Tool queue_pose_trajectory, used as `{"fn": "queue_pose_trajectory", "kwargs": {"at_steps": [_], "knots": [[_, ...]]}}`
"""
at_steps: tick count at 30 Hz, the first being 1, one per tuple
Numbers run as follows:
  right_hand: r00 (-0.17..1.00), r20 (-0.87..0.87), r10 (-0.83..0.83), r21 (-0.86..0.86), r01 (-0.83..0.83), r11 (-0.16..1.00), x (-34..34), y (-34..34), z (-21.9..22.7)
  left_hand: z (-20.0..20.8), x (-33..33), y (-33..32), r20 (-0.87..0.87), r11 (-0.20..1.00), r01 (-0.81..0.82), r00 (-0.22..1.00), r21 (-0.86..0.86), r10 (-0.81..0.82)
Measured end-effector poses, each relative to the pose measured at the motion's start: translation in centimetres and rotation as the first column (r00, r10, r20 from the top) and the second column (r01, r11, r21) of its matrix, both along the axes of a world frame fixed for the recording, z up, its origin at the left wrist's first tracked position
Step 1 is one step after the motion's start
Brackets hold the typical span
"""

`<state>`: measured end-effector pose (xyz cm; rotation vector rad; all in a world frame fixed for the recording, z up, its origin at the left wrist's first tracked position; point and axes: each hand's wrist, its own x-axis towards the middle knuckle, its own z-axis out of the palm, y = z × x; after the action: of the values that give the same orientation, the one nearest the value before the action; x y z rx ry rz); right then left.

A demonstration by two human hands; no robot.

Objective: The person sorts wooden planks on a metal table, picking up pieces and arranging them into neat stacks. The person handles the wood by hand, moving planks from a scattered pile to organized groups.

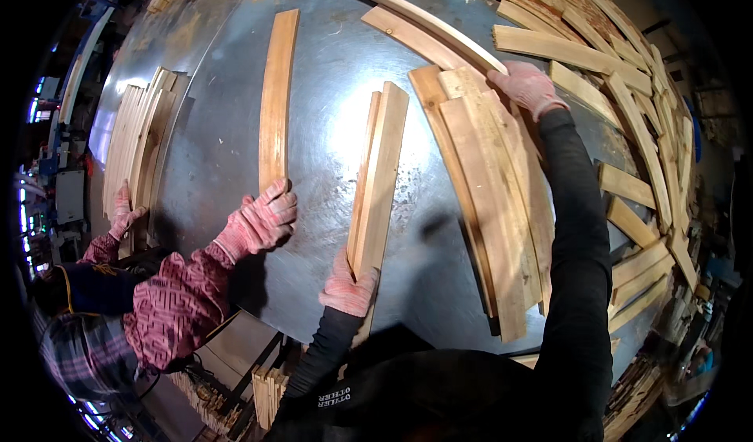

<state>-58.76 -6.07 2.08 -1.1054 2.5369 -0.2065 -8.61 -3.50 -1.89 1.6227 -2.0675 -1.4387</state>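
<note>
My left hand (349, 289), in a pinkish work glove, is closed round the lower part of a pair of wooden strips (382, 171). They lie side by side and point away from me over the metal table (329, 73). Farther off on the right, my gloved right hand (527, 87) has its fingers closed on the near end of a long pale wooden strip (423, 20), which stretches up and to the left. Below that hand lies a pile of overlapping wooden boards (494, 199). Another flat board (404, 38) rests beside the pale strip.
At the left, a co-worker in a patterned pink sleeve (176, 305) holds one upright-lying board (278, 97). Their other hand touches a stack of strips (137, 144). A heap of loose wooden pieces (635, 112) covers the table's right side. More strips (269, 395) stand below the near edge.
</note>
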Motion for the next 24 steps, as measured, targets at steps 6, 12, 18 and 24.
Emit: {"fn": "queue_pose_trajectory", "kwargs": {"at_steps": [6, 12, 18, 24], "knots": [[0.931, 0.363, -0.044, -0.292, 0.159, 0.943, 2.5, 5.1, 4.2, 2.6, -1.8, 0.1, 0.196, 0.990, 0.128, 0.974, -0.052, -0.115], [0.813, -0.453, 0.366, -0.555, -0.579, 0.597, 19.6, 8.1, 3.0, 6.9, -6.4, 0.3, -0.678, 0.987, -0.161, 0.726, -0.007, 0.114], [1.000, -0.016, -0.010, -0.614, -0.002, 0.789, 24.4, 11.4, 5.3, 9.5, -6.6, -9.0, -0.524, 0.923, -0.021, 0.818, 0.385, 0.237], [0.946, -0.301, -0.120, -0.006, 0.124, 0.992, 14.0, 26.4, -2.2, 3.4, 3.0, -24.1, -0.124, 0.984, -0.076, 0.988, 0.162, 0.096]]}}
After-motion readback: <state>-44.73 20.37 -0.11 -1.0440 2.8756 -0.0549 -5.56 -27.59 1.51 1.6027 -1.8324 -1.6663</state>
